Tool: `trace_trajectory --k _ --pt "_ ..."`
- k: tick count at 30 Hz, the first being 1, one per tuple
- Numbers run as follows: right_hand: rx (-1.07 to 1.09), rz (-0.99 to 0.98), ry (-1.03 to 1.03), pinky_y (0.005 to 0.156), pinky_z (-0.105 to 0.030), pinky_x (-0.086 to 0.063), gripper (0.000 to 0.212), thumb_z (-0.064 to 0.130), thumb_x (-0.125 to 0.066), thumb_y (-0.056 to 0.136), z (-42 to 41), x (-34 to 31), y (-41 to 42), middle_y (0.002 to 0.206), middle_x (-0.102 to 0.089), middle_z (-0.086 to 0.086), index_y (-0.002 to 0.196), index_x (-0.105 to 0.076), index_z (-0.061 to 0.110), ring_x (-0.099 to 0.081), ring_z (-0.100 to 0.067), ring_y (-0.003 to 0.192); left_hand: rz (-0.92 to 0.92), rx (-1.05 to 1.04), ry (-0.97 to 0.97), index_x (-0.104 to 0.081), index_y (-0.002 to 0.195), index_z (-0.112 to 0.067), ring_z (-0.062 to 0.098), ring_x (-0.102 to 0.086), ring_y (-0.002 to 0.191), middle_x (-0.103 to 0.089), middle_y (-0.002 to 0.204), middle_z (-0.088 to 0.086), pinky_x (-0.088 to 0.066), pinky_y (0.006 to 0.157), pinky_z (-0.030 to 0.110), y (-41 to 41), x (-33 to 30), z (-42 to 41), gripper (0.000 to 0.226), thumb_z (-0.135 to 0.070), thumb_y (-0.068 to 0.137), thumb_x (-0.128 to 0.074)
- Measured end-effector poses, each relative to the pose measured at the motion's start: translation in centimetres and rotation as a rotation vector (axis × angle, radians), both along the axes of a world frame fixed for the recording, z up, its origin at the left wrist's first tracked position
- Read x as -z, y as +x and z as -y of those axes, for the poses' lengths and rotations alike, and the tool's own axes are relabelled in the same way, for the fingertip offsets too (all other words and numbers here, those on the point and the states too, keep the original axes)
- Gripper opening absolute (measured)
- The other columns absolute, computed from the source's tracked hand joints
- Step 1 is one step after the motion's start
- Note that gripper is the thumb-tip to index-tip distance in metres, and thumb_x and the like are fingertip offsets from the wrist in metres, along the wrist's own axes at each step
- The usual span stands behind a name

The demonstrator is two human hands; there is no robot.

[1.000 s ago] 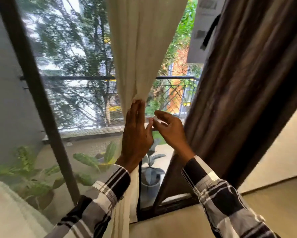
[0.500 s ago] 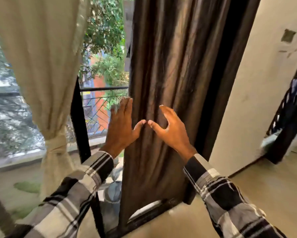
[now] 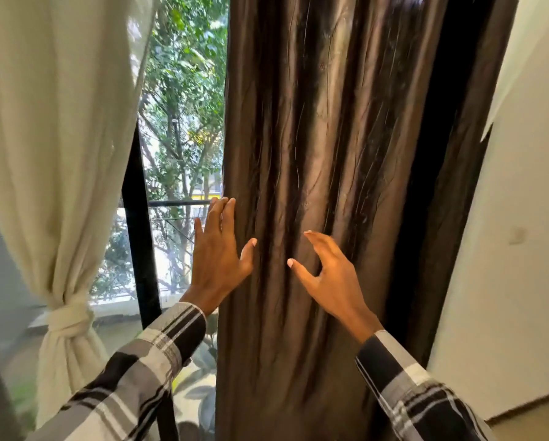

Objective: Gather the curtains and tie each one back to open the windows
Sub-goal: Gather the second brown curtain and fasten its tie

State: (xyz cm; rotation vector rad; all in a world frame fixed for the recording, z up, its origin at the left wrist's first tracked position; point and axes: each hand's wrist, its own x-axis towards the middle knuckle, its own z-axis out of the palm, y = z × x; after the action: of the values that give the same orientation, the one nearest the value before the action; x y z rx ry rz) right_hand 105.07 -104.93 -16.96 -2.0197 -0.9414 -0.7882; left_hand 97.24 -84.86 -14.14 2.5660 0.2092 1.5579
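The brown curtain (image 3: 346,186) fills the centre and right of the frame, hanging loose from the top edge to the bottom, its long axis vertical and its folds running straight down. At the left, the cream curtain (image 3: 54,138) is already knotted (image 3: 68,319) low down, so I judge half the job done. Between them the window (image 3: 181,138) shows trees.

My left hand (image 3: 217,253) lies flat at the brown curtain's left edge, fingers straight, holding nothing. My right hand (image 3: 330,278), centre frame, has thumb and fingers spread in a wide C at the folds, nothing caught in it.

To do this well, I'd sweep the left edge rightward, bunch every fold at one height, then close both hands round the bundle before tying.
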Motion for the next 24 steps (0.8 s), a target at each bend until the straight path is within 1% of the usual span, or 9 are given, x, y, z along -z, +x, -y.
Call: trace_trajectory --k 4,8,10,14,16,18,19,22,24 --pt "-0.044 0.039 0.042 0.106 -0.025 -0.045 0.058 0.048 -0.065 0.09 -1.5 -1.5 2.3 0.14 -0.053 0.008 0.138 -0.054 0.019 -0.051 -0.004 0.127 0.131 0.001 -0.077 -0.03 0.145 -0.008 0.031 -0.036 0.134 -0.035 0.144 0.014 -0.041 0.104 0.05 2.3 -2.8 -0.8 0.079 -0.039 0.083 -0.068" --pt "-0.107 0.097 0.038 0.104 -0.024 -0.047 0.055 0.044 -0.066 0.09 -2.7 -3.2 4.0 0.138 -0.056 0.007 0.136 -0.057 0.017 -0.053 -0.004 0.126 0.244 -0.017 -0.174 -0.03 0.144 -0.011 0.028 -0.039 0.128 -0.039 0.141 0.011 -0.045 0.1 0.048 4.8 -5.9 -0.7 0.08 -0.039 0.081 -0.069" --pt "-0.122 0.142 0.059 0.103 -0.021 -0.046 0.051 0.04 -0.068 0.09 -3.2 -4.4 5.1 0.135 -0.058 0.005 0.134 -0.059 0.015 -0.055 -0.004 0.123 0.282 -0.015 -0.195 -0.031 0.143 -0.012 0.026 -0.041 0.125 -0.042 0.137 0.008 -0.046 0.097 0.046 6.0 -7.1 -0.1 0.078 -0.038 0.08 -0.069" --pt "-0.105 0.268 0.209 0.098 -0.006 -0.04 0.041 0.029 -0.073 0.088 -4.3 -7.5 7.5 0.125 -0.063 0.002 0.124 -0.065 0.01 -0.06 -0.005 0.113 0.309 -0.027 -0.201 -0.034 0.141 -0.013 0.026 -0.047 0.119 -0.046 0.132 0.007 -0.047 0.089 0.042 7.6 -9.6 0.7 0.072 -0.036 0.082 -0.067" --pt "-0.075 0.326 0.316 0.098 -0.007 -0.04 0.039 0.027 -0.073 0.087 -4.8 -9.3 9.1 0.123 -0.062 -0.001 0.121 -0.066 0.007 -0.06 -0.008 0.113 0.322 -0.037 -0.18 -0.04 0.136 -0.011 0.028 -0.053 0.111 -0.05 0.125 0.008 -0.048 0.083 0.041 8.5 -10.9 1.1 0.063 -0.033 0.082 -0.066" --pt "-0.037 0.345 0.451 0.101 -0.016 -0.043 0.043 0.027 -0.074 0.086 -5.0 -11.3 11.0 0.127 -0.058 -0.006 0.121 -0.065 0.005 -0.058 -0.013 0.117 0.332 -0.062 -0.146 -0.047 0.129 -0.011 0.03 -0.059 0.101 -0.053 0.12 0.008 -0.049 0.076 0.041 9.2 -12.3 1.7 0.052 -0.031 0.084 -0.064" --pt "-0.015 0.329 0.515 0.103 -0.017 -0.041 0.048 0.029 -0.075 0.084 -5.2 -12.1 11.5 0.13 -0.055 -0.008 0.124 -0.063 0.005 -0.056 -0.016 0.12 0.334 -0.079 -0.142 -0.05 0.126 -0.01 0.032 -0.06 0.098 -0.055 0.118 0.008 -0.049 0.074 0.041 9.4 -13.0 1.8 0.047 -0.03 0.085 -0.063" --pt "-0.023 0.188 0.625 0.103 -0.008 -0.029 0.07 0.039 -0.079 0.078 -5.6 -14.5 12.9 0.137 -0.048 -0.009 0.135 -0.053 0.008 -0.049 -0.018 0.127 0.385 -0.148 -0.163 -0.059 0.115 -0.009 0.035 -0.061 0.092 -0.062 0.108 0.011 -0.048 0.073 0.04 10.1 -14.9 2.6 0.033 -0.028 0.087 -0.061" --pt "-0.048 0.096 0.646 0.098 -0.009 -0.031 0.079 0.042 -0.082 0.073 -6.3 -15.5 13.8 0.135 -0.051 -0.008 0.137 -0.049 0.01 -0.052 -0.018 0.122 0.401 -0.153 -0.186 -0.064 0.105 -0.009 0.035 -0.062 0.087 -0.066 0.098 0.012 -0.044 0.069 0.036 10.6 -15.9 3.4 0.023 -0.024 0.087 -0.062"
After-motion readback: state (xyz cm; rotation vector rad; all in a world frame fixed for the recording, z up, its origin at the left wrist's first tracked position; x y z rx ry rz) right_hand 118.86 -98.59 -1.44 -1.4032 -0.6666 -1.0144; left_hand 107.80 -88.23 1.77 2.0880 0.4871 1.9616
